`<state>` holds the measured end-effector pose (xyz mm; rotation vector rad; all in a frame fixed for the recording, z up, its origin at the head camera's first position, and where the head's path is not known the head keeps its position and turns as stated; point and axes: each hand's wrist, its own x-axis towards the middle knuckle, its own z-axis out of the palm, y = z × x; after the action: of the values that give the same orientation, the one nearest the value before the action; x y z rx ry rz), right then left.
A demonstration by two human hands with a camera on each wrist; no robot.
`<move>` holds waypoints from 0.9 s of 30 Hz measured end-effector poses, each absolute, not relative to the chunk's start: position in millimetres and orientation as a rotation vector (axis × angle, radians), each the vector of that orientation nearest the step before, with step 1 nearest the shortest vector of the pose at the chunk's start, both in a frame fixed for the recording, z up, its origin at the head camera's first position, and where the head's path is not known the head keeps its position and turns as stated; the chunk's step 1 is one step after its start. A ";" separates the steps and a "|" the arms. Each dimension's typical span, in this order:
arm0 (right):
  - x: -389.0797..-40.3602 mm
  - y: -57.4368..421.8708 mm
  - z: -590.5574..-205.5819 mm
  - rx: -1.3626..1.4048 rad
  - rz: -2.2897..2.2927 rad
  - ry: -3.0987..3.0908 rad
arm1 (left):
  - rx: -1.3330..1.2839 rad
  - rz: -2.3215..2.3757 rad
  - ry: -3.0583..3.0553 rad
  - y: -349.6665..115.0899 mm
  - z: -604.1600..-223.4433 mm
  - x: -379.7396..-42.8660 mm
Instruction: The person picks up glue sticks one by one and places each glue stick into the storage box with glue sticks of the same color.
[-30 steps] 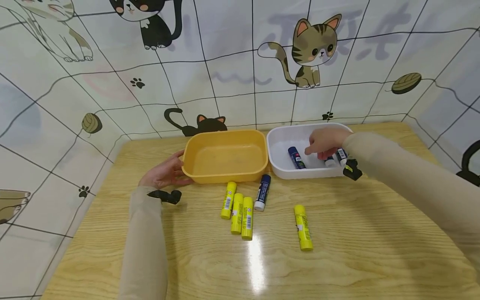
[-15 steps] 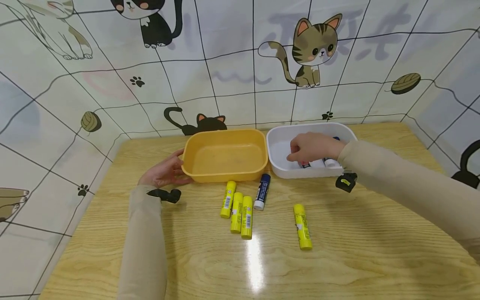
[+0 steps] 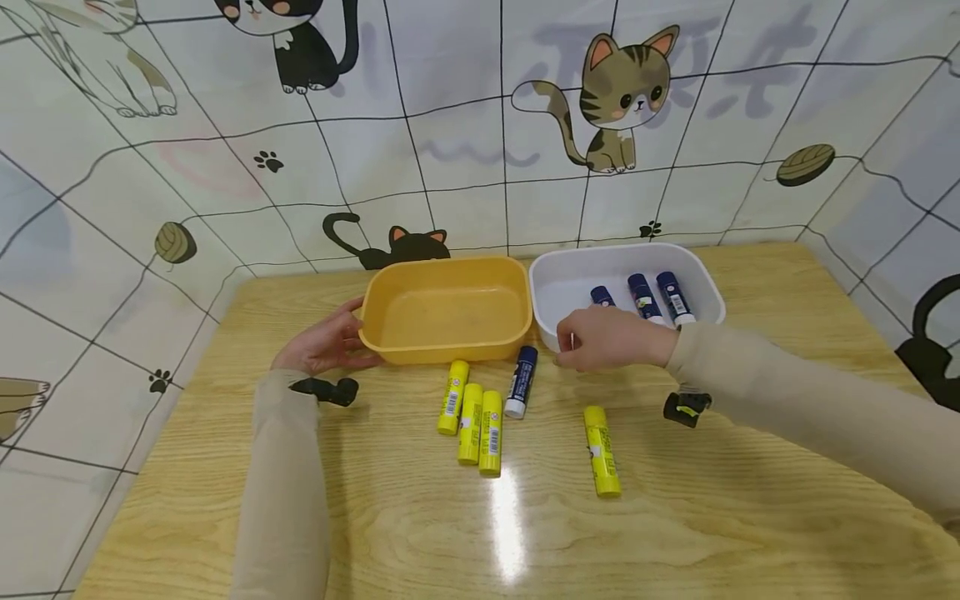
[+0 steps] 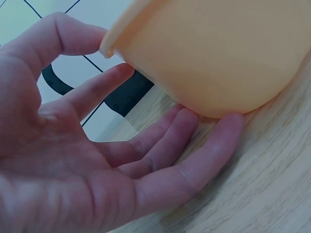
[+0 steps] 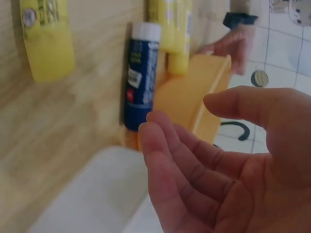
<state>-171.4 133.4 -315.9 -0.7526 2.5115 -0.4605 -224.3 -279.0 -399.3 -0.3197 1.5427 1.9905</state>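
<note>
My left hand (image 3: 321,343) rests against the left end of a yellow plastic bin (image 3: 446,350); in the left wrist view its thumb (image 4: 80,39) touches the rim and its fingertips touch the wall and lower edge. My right hand (image 3: 611,337) hovers at the front edge of a white plastic bin (image 3: 553,279). Its fingers are loosely bent with nothing between them in the right wrist view. A navy glue stick (image 3: 521,382) with a white end lies on the table just left of it. Three navy glue sticks (image 3: 675,297) show inside the white bin, partly covered by the hand.
Three yellow glue sticks (image 3: 470,423) lie together in front of the yellow bin. Another yellow glue stick (image 3: 602,451) lies apart, nearer the right arm. The wooden table (image 3: 405,533) ends at a wall cloth (image 3: 465,167) printed with cats.
My right hand has come out of the white bin, moving left and toward me to its front edge, uncovering the navy glue sticks inside. The left hand has stayed at the yellow bin.
</note>
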 end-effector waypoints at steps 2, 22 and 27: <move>-167.9 129.6 -323.3 -0.744 -0.463 2.485 | -0.325 1.989 1.547 -279.7 -399.2 -224.1; -164.0 98.2 -379.2 -0.550 -0.576 2.518 | -0.312 2.008 1.552 -276.8 -401.3 -223.8; -165.4 93.4 -382.6 -0.435 -0.587 2.520 | -0.326 2.014 1.541 -278.1 -400.8 -223.1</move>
<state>-165.4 93.4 -382.6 -0.4349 2.5199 -0.5871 -223.1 -278.1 -400.8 -0.3257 1.5409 2.0143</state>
